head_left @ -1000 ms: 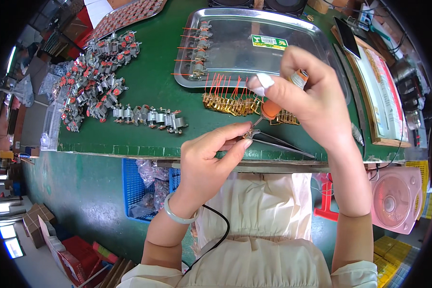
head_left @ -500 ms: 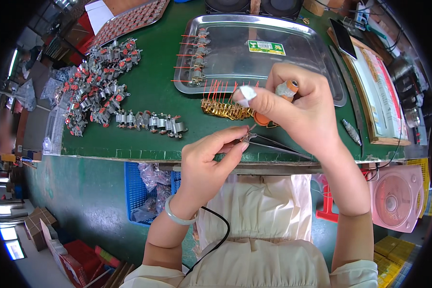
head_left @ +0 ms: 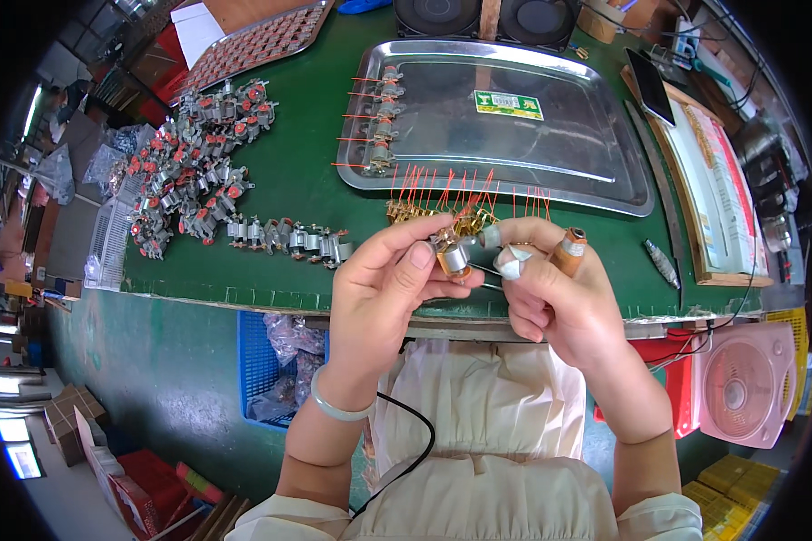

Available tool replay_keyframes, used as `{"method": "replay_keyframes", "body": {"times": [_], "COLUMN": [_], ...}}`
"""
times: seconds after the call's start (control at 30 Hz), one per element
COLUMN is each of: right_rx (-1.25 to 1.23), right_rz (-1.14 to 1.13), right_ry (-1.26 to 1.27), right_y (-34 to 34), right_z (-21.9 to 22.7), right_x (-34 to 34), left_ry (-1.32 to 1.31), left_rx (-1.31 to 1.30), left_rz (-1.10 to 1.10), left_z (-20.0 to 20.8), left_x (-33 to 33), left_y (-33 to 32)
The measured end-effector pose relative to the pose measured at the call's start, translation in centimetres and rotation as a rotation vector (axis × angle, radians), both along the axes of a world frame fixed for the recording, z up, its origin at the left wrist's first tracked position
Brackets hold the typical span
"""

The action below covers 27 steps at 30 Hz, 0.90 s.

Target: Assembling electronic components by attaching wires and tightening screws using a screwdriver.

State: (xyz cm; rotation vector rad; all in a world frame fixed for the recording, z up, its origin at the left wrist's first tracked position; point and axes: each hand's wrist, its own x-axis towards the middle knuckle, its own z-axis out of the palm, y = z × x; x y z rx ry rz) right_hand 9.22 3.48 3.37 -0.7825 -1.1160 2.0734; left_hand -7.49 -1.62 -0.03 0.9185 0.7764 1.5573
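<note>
My left hand (head_left: 383, 288) pinches a small silver, motor-like part (head_left: 457, 260) with brass-coloured metal around it, just above the table's front edge. Close by on the right is my right hand (head_left: 559, 293), fingers curled, with white wrapping on the thumb. A screwdriver-like tool's brown-orange handle (head_left: 570, 251) sticks up from its grip; the tool's shaft is hidden. Behind both hands stands a row of brass-coloured parts (head_left: 406, 211) with thin red wires pointing up. Part of a thin metal tool, perhaps tweezers (head_left: 489, 286), shows between the hands.
A steel tray (head_left: 568, 153) holds a column of silver parts (head_left: 384, 122) at its left edge. Silver parts with red ends (head_left: 194, 167) are heaped at left. A phone (head_left: 650, 86), a framed board (head_left: 717, 189), a blue crate (head_left: 266, 361) and a pink fan (head_left: 740, 383) surround the work.
My right hand has come down from above the brass row, and its tool has tilted upright. My left hand has risen slightly; the silver part it holds now shows plainly.
</note>
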Motion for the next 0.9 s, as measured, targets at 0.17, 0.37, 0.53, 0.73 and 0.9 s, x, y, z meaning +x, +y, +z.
{"method": "replay_keyframes", "body": {"times": [0.17,0.37,0.53,0.73,0.9], "right_rx": [-0.04,0.041,0.136,0.044,0.138], "right_rz": [-0.104,-0.225,-0.245,-0.273,-0.343], "right_ry": [0.13,0.204,0.114,0.157,-0.008], "right_y": [-0.3,-0.1,-0.5,-0.4,-0.6], "right_z": [-0.7,-1.4,-1.2,-1.1,-0.2], "right_x": [-1.2,-1.5,-1.8,-0.9,-0.5], "left_ry": [-0.068,-0.024,-0.016,0.008,0.05], "left_rx": [-0.055,-0.068,-0.063,-0.008,0.005], "left_rz": [-0.074,-0.11,-0.111,-0.128,-0.098], "left_z": [0.0,0.4,0.5,0.4,0.2], "left_x": [0.1,0.3,0.2,0.1,-0.4], "left_y": [0.2,0.5,0.4,0.3,0.2]}}
